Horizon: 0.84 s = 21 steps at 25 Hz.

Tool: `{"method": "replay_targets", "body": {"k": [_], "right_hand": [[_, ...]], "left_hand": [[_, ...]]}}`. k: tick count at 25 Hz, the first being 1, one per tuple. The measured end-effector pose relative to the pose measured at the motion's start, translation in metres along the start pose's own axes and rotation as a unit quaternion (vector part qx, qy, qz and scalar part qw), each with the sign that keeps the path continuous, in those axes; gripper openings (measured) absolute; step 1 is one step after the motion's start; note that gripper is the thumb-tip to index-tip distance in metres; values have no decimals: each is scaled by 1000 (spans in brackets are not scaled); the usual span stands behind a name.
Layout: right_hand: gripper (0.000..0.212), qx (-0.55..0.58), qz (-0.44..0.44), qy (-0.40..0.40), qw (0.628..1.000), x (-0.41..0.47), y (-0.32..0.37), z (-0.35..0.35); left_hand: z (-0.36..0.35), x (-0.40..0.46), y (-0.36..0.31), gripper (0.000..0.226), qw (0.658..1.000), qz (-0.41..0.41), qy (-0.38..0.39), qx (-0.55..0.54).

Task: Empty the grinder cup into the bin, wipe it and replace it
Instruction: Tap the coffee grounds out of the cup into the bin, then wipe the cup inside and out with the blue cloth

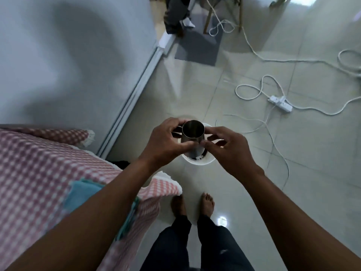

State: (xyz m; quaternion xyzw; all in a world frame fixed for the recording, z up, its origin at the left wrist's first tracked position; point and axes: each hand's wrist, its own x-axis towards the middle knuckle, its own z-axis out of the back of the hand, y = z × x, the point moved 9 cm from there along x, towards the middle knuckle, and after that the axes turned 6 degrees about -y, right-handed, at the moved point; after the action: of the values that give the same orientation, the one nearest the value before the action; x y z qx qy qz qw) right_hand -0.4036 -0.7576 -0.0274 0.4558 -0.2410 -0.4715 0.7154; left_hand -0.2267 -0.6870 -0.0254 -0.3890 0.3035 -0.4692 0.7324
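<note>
Left hand: clamped around the grinder cup.
Right hand: fingertips pinching the cup's side.
Cup: between both hands, mouth tilted up, directly above the white bin.
Bin contents: dark, probably grounds.

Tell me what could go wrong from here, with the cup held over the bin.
1. The metal cup is pinched mostly by fingertips of the left hand and right hand; it could slip into the white bin below.
2. It sits upright with its mouth facing up, so any grounds inside, which I cannot see, may still need tipping out.
3. Loose white cables trail across the floor beside the bare feet, a likely trip hazard.
</note>
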Motion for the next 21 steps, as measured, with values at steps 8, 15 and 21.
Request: {"method": "replay_targets", "body": {"k": [8,15,21], "right_hand": [[35,24,124,154,980,-44,120,-72],[35,49,218,338,914,-128,186,-153],[38,9,290,422,859,-193,224,-218]], "left_hand": [[132,-122,-21,59,983,27,-179,18],[186,-276,-14,57,932,108,-346,24],[206,-376,18,54,877,189,-442,1]]}}
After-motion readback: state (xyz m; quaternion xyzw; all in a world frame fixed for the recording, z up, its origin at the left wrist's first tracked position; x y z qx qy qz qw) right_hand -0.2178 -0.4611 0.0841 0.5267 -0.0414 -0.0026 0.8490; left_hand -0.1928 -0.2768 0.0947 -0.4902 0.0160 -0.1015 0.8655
